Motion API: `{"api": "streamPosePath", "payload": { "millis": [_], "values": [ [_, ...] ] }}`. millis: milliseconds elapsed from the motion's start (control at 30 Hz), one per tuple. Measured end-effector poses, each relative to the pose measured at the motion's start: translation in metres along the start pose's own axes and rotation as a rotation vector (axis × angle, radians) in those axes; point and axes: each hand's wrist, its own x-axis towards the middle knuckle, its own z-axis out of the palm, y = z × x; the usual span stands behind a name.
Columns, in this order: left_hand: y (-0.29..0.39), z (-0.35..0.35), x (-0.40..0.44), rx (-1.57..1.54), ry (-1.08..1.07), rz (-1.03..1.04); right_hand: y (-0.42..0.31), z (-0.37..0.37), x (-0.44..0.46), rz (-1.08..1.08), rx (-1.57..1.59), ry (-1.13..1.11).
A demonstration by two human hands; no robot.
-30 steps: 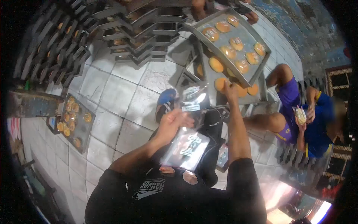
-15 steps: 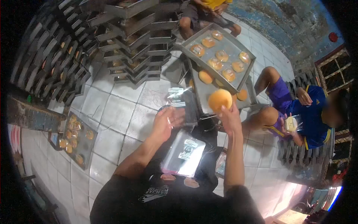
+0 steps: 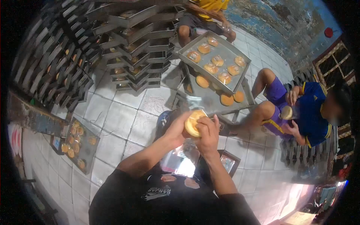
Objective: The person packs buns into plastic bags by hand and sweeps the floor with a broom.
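A round golden bun is between my two hands in front of my chest. My right hand grips it, fingers curled over its side. My left hand closes around the other side, with a clear printed plastic bag sticking up beyond the bun. How far the bun sits inside the bag I cannot make out. On my lap, below the hands, lies a stack of clear plastic bags with a bright glare on it.
Ahead, a metal tray of wrapped buns rests across a lower tray of bare buns. Stacked trays stand left. Another bun tray lies on the tiles. A person in blue holds a bun at right; another sits ahead.
My right hand has brought the bun down and left to the bag in my left hand; the hands are now together. The co-worker at right has brought both hands to their bun.
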Motion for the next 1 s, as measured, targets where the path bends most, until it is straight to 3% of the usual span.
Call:
{"api": "streamPosePath", "payload": {
  "millis": [67, 133, 200, 267, 333, 400, 433, 467, 533, 567, 600, 733, 767, 800, 867, 933, 967, 1000],
  "values": [
    [-0.003, -0.023, 0.009, -0.032, 0.017, 0.037, -0.012, 0.011, 0.004, 0.062, -0.068, -0.131],
    [0.009, -0.059, 0.022, -0.29, 0.002, 0.025, -0.033, 0.034, -0.007, 0.1, 0.169, -0.264],
    [0.01, -0.072, 0.017, -0.348, -0.005, -0.03, -0.035, 0.065, -0.027, 0.12, 0.166, -0.311],
    [-0.027, -0.055, 0.006, 0.035, 0.001, 0.43, -0.019, 0.068, -0.02, 0.071, 0.064, -0.247],
    [-0.035, -0.048, 0.002, 0.103, 0.086, 0.442, -0.011, 0.064, -0.006, 0.011, -0.036, -0.203],
    [-0.023, -0.059, 0.014, -0.048, -0.056, 0.382, -0.016, 0.047, 0.011, 0.055, 0.009, -0.29],
    [-0.006, -0.059, 0.025, -0.313, -0.127, 0.339, -0.025, 0.037, 0.025, 0.086, 0.089, -0.271],
    [-0.005, -0.059, 0.037, -0.319, -0.132, 0.33, -0.018, 0.041, 0.027, 0.091, 0.079, -0.275],
    [-0.013, -0.044, 0.051, -0.235, -0.065, 0.345, 0.003, 0.055, 0.028, 0.089, 0.126, -0.389],
    [-0.025, -0.025, 0.046, -0.163, 0.115, 0.559, 0.012, 0.059, 0.028, 0.026, 0.058, -0.326],
    [-0.026, -0.03, 0.049, -0.176, 0.123, 0.561, 0.006, 0.048, 0.033, 0.019, 0.06, -0.34],
    [0.008, -0.043, 0.038, -0.428, 0.069, 0.229, -0.012, 0.022, 0.037, 0.022, 0.392, -0.368],
    [0.017, -0.039, 0.033, -0.555, 0.02, 0.109, -0.02, 0.022, 0.031, 0.148, 0.454, -0.431],
    [0.016, -0.04, 0.038, -0.568, 0.022, 0.107, -0.026, 0.024, 0.027, 0.276, 0.514, -0.493],
    [0.01, -0.048, 0.05, -0.447, -0.07, 0.124, -0.029, 0.028, 0.017, 0.247, 0.473, -0.467],
    [0.016, -0.063, 0.064, -0.482, -0.015, 0.107, -0.044, 0.01, 0.019, 0.44, 1.367, -0.914],
    [0.021, -0.07, 0.06, -0.433, -0.031, 0.193, -0.052, 0.005, 0.019, 0.445, 1.381, -0.908],
    [0.025, -0.077, 0.056, -0.388, -0.05, 0.276, -0.058, -0.001, 0.017, 0.284, 1.648, -1.037]
  ]
}}
